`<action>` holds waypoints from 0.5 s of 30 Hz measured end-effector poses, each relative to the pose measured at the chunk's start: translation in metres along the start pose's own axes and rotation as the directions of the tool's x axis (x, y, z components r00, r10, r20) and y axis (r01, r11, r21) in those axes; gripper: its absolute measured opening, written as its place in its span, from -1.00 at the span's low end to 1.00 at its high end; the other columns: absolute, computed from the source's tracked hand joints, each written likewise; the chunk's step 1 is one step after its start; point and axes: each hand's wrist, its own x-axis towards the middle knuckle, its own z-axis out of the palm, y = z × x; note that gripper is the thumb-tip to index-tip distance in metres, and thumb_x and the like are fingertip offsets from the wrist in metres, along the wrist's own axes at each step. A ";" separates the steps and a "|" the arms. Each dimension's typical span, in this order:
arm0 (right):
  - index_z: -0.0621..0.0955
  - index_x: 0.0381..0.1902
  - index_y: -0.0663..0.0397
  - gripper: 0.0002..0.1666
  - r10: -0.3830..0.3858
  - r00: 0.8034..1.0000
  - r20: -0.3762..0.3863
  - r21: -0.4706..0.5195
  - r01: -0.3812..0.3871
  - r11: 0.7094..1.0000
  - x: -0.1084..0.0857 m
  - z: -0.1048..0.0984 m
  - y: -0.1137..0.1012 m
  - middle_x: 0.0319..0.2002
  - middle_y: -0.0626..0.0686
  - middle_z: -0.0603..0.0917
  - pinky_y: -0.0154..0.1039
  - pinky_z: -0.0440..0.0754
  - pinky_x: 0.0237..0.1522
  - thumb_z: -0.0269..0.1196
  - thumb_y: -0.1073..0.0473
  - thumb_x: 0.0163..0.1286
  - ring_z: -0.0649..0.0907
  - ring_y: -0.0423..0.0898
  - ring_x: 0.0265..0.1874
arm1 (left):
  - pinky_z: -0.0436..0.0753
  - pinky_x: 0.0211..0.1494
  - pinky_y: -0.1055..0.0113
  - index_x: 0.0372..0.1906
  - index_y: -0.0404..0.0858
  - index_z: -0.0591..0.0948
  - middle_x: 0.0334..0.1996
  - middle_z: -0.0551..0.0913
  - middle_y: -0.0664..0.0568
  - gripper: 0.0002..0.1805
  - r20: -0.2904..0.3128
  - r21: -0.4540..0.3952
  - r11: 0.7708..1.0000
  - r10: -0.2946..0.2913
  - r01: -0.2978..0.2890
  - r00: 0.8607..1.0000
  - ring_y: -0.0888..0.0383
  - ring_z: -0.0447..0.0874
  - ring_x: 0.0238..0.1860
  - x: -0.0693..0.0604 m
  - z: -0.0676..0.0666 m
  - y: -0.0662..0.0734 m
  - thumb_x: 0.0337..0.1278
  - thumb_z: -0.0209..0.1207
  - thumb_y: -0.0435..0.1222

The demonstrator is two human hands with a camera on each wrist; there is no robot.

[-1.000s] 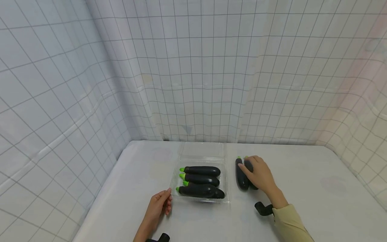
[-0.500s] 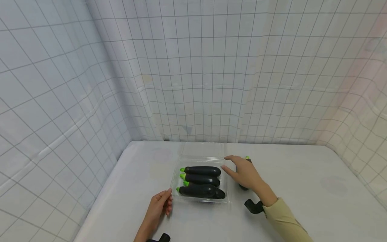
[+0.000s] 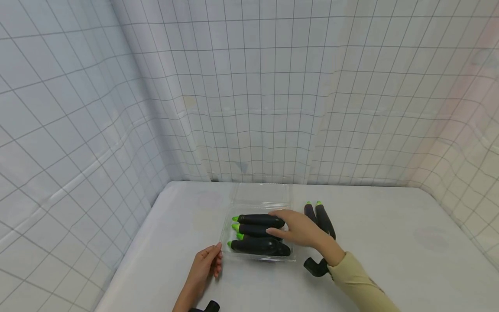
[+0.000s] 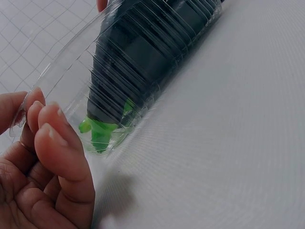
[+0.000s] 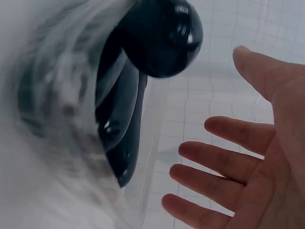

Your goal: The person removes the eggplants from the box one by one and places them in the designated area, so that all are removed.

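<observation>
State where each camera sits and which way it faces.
Head: on the head, facing forward and down at the box and eggplants; left hand and right hand show.
Left wrist: on that wrist, facing the box's wall; left hand shows.
Right wrist: on that wrist, facing the box's side; right hand shows.
Wrist views share box and eggplants.

Clear container (image 3: 229, 232): open | dark eggplants (image 3: 255, 230): inside, green stems (image 3: 235, 227) leftward | eggplant pair (image 3: 325, 220): outside, right

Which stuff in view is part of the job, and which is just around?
Part of the job, it seems:
open clear plastic container, pinched at its edge by the left grip
eggplants inside it
probably the two loose eggplants beside it

Just around:
white table
grid-patterned sheets
</observation>
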 end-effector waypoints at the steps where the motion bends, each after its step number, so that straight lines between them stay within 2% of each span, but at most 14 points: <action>1: 0.43 0.29 0.03 -0.22 -0.004 1.000 0.028 0.013 0.004 1.000 0.001 0.000 -0.002 0.20 0.02 0.49 -0.06 0.43 0.13 0.05 -0.37 0.33 0.47 -0.04 0.17 | 0.41 -0.66 0.44 -0.51 -0.28 0.47 -0.63 0.41 0.05 -0.59 0.000 -0.001 1.000 0.001 -0.001 1.000 0.22 0.38 -0.68 0.000 0.000 0.000 0.31 0.09 -0.03; 6: 0.37 0.33 0.06 -0.16 -0.030 0.991 0.131 0.024 0.027 0.999 0.007 0.005 -0.009 0.25 0.02 0.44 -0.08 0.39 0.17 0.03 -0.39 0.33 0.42 -0.04 0.22 | 0.41 -0.66 0.43 -0.50 -0.28 0.47 -0.63 0.41 0.05 -0.59 -0.006 -0.008 1.000 -0.002 0.002 1.000 0.22 0.38 -0.68 0.000 0.001 0.001 0.31 0.09 -0.04; 15: 0.38 0.32 0.05 -0.14 -0.037 0.981 0.190 -0.022 0.042 0.999 0.020 0.014 -0.018 0.24 0.05 0.44 -0.10 0.40 0.17 0.04 -0.43 0.30 0.43 -0.04 0.21 | 0.42 -0.66 0.43 -0.50 -0.28 0.47 -0.63 0.41 0.06 -0.59 0.005 -0.008 1.000 0.008 -0.008 1.000 0.23 0.38 -0.67 -0.001 0.000 0.002 0.31 0.09 -0.04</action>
